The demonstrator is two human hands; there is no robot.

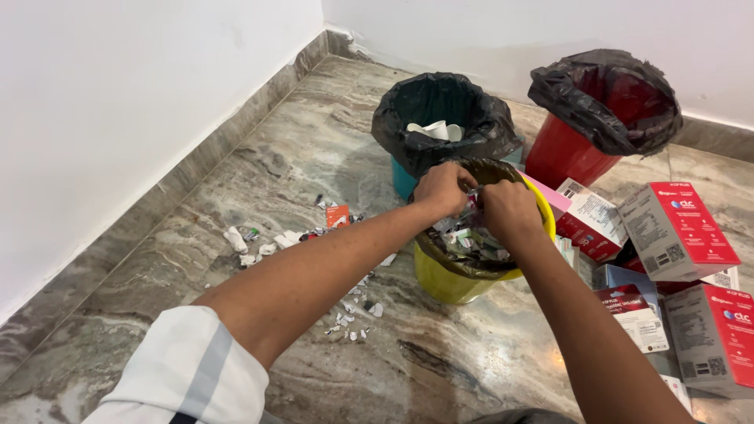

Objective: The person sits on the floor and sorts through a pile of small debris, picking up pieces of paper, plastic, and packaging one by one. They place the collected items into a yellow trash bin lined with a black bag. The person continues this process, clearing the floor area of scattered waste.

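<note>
Marbled grey-brown stone floor [314,149] fills the head view, running up to white walls at the left and back. Both hands meet over a yellow bin [452,284] lined with a dark bag and already holding a heap of torn scraps. The left hand [444,188] and the right hand [509,210] have their fingers curled shut on a small crumpled piece of packaging [473,202], pinched between them just above the bin's mouth.

Behind the yellow bin stands a teal bin [404,182] with a black liner and white paper inside, and to its right a red bin [567,149], also bagged in black. Red and white cartons [679,228] lie stacked on the floor at the right, near the right forearm. Loose paper scraps [271,239] are strewn over the floor left of the bins.

Judging from this, the risk is spill: the piece is held near the rim, and torn bits could drop outside the liner, as the litter on the floor suggests. A forearm pressing on the rim could also tip the light bin.
</note>
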